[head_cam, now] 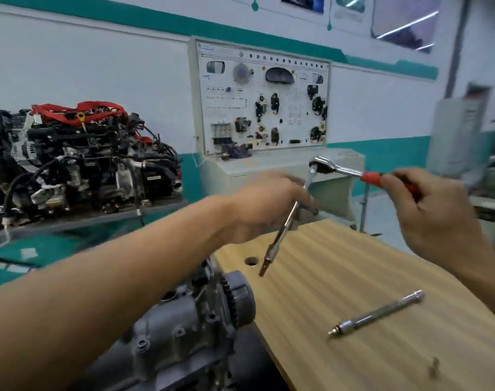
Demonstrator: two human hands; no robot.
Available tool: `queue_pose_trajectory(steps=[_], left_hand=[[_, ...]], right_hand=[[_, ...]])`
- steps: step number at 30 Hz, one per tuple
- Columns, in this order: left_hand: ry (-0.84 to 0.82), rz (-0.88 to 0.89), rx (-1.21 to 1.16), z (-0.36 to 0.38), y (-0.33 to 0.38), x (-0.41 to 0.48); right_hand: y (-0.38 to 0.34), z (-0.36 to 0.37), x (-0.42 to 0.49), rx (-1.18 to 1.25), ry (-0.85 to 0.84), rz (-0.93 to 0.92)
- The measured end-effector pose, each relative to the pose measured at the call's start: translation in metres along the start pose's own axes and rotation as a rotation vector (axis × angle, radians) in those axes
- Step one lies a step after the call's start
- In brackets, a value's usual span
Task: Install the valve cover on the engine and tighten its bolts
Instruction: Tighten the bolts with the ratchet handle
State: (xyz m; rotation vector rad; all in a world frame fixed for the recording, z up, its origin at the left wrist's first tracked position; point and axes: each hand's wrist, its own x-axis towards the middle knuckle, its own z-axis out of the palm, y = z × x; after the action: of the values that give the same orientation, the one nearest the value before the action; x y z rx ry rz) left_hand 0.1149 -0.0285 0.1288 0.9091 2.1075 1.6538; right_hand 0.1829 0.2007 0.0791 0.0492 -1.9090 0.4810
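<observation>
**A:** Which step?

**B:** Tool make-up, by my reading; no tightening yet. The right hand (438,210) grips the red handle of the ratchet (342,170), held in the air above the wooden table (353,263). The left hand (266,204) is blurred, but its fingers look curled round the upper shaft of the extension bar (285,224). The bar hangs from the ratchet head with its tip pointing down, touching nothing.

**A:** The engine?

**B:** The engine (184,320) sits lower left, just beside the table edge, under the left forearm. Its grey top casting reads as the valve cover. I cannot make out any bolts.

**A:** Next move?

**B:** Likely swing the tool left and down, then seat the tip square on a bolt head. The left hand steadies the shaft while the right sweeps the handle.

**A:** Anything loose?

**B:** A second bar (379,313) lies on the table. A small piece (434,368) sits near it, too blurred to name.
</observation>
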Motion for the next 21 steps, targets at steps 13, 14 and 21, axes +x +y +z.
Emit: queue_pose_trajectory(steps=[13,14,21], left_hand=[[-0.121,0.016,0.815,0.191,-0.177,-0.016],[-0.128,-0.015,0.812,0.198,-0.19,-0.017],[-0.066,-0.016,0.771,0.209,-0.233,-0.032]], right_hand=[[0.09,-0.115,-0.211,-0.488,-0.213,0.774],[0.092,-0.113,-0.221,-0.473,-0.25,0.801],[0.097,-0.111,-0.248,-0.577,-0.388,0.849]])
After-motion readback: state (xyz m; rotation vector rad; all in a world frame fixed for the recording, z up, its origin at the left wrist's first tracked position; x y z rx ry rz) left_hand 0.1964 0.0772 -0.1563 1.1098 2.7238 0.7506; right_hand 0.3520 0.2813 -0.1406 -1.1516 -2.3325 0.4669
